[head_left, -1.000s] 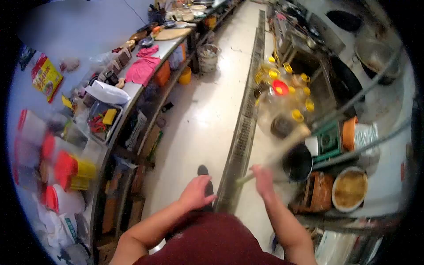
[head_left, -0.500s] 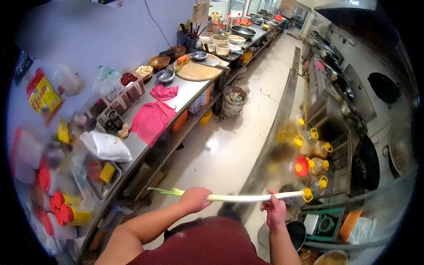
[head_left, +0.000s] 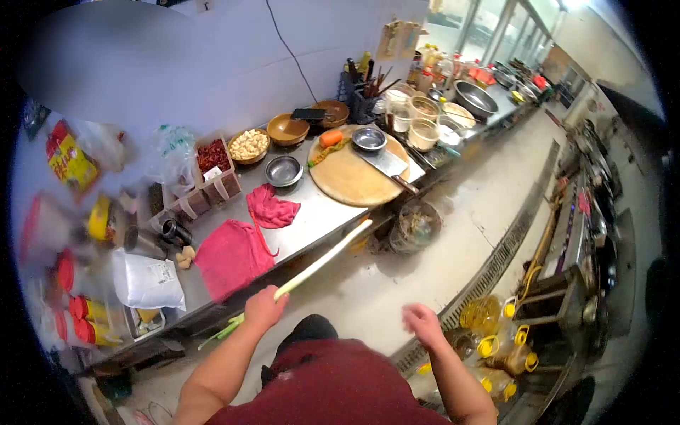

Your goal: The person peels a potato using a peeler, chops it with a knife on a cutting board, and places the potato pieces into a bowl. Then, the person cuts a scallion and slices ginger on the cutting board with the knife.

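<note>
A long green onion, white at its upper end and green at its lower end, slants up to the right. My left hand is closed around it near the green leaves. My right hand is apart from it, over the floor, slightly blurred, with its fingers partly spread and nothing in them. Beyond the onion, a round wooden board lies on the metal counter, bearing a cleaver, a small metal bowl and a carrot. Pink cloths lie on the counter left of the board.
A waste bucket stands on the floor beside the counter. Several oil bottles are at the lower right. Bowls, tubs of dried chillies and a white bag line the counter. A floor drain grate runs along the right.
The view has turned toward the counter and board. My right hand has let go of the onion and moved apart from it. My left hand still grips it, now slanting upward.
</note>
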Tool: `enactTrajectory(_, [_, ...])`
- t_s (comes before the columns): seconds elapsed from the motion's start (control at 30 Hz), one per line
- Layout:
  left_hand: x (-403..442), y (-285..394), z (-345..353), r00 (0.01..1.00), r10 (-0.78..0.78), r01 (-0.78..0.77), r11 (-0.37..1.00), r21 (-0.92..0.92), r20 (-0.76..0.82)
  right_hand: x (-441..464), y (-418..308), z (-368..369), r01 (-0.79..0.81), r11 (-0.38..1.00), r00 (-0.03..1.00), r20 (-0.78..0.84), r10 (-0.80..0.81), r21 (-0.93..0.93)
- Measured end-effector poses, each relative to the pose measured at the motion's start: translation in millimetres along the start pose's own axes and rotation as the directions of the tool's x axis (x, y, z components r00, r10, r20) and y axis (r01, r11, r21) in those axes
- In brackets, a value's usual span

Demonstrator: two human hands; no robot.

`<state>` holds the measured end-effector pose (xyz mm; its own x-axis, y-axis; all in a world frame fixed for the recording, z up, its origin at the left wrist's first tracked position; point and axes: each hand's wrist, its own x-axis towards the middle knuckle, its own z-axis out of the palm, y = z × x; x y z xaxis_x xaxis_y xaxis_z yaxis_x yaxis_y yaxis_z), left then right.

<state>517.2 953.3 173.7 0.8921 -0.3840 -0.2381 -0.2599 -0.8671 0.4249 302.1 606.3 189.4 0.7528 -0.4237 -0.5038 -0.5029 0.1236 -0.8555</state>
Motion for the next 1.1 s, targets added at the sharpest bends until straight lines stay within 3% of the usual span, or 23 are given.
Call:
enactTrajectory(0.17, [109, 20, 23, 0.994, -0.051, 0.050, 0.999, -0.020, -0.099, 153, -59, -2, 0.182, 0.956, 0.983, 0.081, -0.167, -0.231])
enactTrajectory(0.23, [159, 25, 29, 0.996, -0.068, 0.067, 0.998, -0.022, -0.065, 199, -82, -1, 0.129, 0.947, 0.991, 0.078, -0.111, -0.293])
enactTrajectory(0.3, [200, 45, 31, 0.995, -0.094, 0.092, 0.995, -0.045, -0.030, 254, -89, -12, 0.251, 0.780, 0.949, -0.012, -0.314, -0.574])
enactTrajectory(0.37, [231, 58, 17, 0.994, -0.100, 0.101, 0.995, -0.010, 0.036, 303, -102, -26, 0.225, 0.746, 0.956, -0.006, -0.293, -0.627])
enactTrajectory(0.43, [256, 58, 17, 0.995, -0.095, 0.095, 0.995, -0.006, 0.025, 358, -114, -40, 0.317, 0.414, 0.794, 0.000, -0.608, -0.853])
enactTrajectory(0.53, [274, 66, 17, 0.976, -0.197, 0.199, 0.980, -0.004, 0.089, 414, -138, -50, 0.315, 0.322, 0.801, 0.068, -0.595, -0.893])
enactTrajectory(0.57, [275, 63, 20, 0.983, -0.168, 0.172, 0.983, -0.058, 0.073, 432, -150, -52, 0.331, 0.318, 0.806, 0.092, -0.584, -0.888])
enactTrajectory(0.63, [269, 64, 23, 0.982, -0.180, 0.186, 0.976, -0.116, 0.066, 454, -167, -58, 0.351, 0.069, 0.849, 0.286, -0.444, -0.934])
enactTrajectory(0.67, [267, 70, 18, 0.971, -0.220, 0.229, 0.969, -0.096, 0.099, 467, -165, -64, 0.390, 0.186, 0.880, 0.306, -0.363, -0.902])
enactTrajectory(0.7, [262, 77, 15, 0.957, -0.260, 0.271, 0.959, -0.078, 0.131, 475, -168, -72, 0.414, 0.175, 0.877, 0.339, -0.341, -0.893])
enactTrajectory(0.77, [252, 87, 19, 0.957, -0.276, 0.284, 0.955, -0.084, 0.091, 490, -185, -80, 0.298, 0.359, 0.954, 0.261, -0.149, -0.884])
enactTrajectory(0.83, [238, 101, 27, 0.934, -0.356, 0.356, 0.934, -0.015, -0.035, 496, -204, -99, 0.361, 0.369, 0.932, 0.322, -0.165, -0.857])
enactTrajectory(0.93, [233, 105, 29, 0.935, -0.353, 0.352, 0.936, -0.017, -0.020, 516, -208, -152, 0.471, 0.293, 0.882, 0.443, -0.159, -0.832])
enactTrajectory(0.97, [234, 105, 30, 0.931, -0.365, 0.365, 0.931, -0.020, -0.015, 525, -200, -180, 0.536, 0.476, 0.826, 0.550, -0.124, -0.697])
enactTrajectory(1.03, [234, 105, 28, 0.937, -0.349, 0.348, 0.937, -0.032, -0.027, 523, -209, -196, 0.549, 0.643, 0.749, 0.656, -0.094, -0.534])
enactTrajectory(1.07, [240, 108, 22, 0.934, -0.357, 0.357, 0.934, -0.036, -0.024, 509, -243, -193, 0.222, 0.744, 0.806, 0.548, 0.224, -0.630])
enactTrajectory(1.1, [249, 113, 11, 0.928, -0.371, 0.372, 0.928, -0.008, 0.030, 498, -273, -187, -0.127, 0.718, 0.738, 0.418, 0.530, -0.685])
